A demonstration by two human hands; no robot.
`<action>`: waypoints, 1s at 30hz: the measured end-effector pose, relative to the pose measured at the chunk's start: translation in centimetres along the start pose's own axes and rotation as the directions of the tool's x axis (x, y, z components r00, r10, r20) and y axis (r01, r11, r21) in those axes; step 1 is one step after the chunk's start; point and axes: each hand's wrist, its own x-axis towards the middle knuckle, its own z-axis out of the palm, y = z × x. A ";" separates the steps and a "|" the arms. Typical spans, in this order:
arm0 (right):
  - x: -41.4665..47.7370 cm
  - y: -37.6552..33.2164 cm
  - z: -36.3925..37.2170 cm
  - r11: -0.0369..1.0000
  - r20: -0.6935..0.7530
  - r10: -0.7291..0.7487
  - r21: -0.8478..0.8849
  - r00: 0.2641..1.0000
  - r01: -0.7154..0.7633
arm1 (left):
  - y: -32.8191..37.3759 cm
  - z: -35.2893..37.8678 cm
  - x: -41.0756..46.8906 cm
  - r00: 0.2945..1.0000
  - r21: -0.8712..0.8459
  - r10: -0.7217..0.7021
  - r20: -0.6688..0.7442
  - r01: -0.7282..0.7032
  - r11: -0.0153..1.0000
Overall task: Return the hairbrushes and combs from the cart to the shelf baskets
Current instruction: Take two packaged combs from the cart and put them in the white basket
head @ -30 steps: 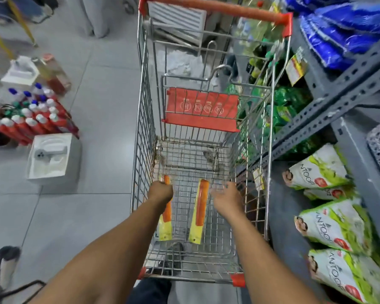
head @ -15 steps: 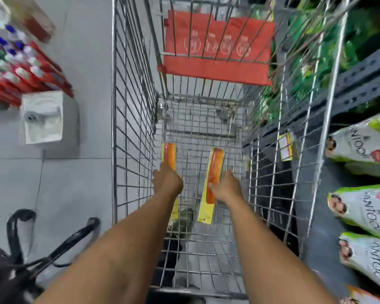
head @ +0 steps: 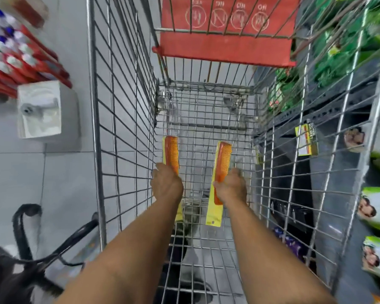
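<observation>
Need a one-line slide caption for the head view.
Left hand and right hand each grip an orange comb inside the wire cart.

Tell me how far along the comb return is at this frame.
Done: nothing visibly shelved; no shelf basket is in view. In hand: the left hand closes on one orange comb, the right hand on the other comb, both low inside the cart. Left: lifting both out and carrying them to the baskets. No other combs or brushes show in the cart.
</observation>
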 end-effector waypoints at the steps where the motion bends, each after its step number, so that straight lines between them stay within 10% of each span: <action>1: 0.0 0.0 0.0 1.000 -0.015 0.009 0.014 1.000 -0.009 | 0.1 -0.1 -0.1 1.000 -0.013 -0.006 -0.008 0.005 1.000; 17: -5.5 0.0 -6.7 0.933 -0.010 -0.033 0.359 0.999 0.035 | 3.2 -5.8 -5.6 0.947 -0.573 0.191 0.257 -0.009 0.819; 30: -20.5 1.7 -17.8 0.617 -0.413 -0.277 0.616 0.868 0.490 | 7.2 -18.1 -19.4 0.715 -0.748 0.628 0.306 -0.228 0.623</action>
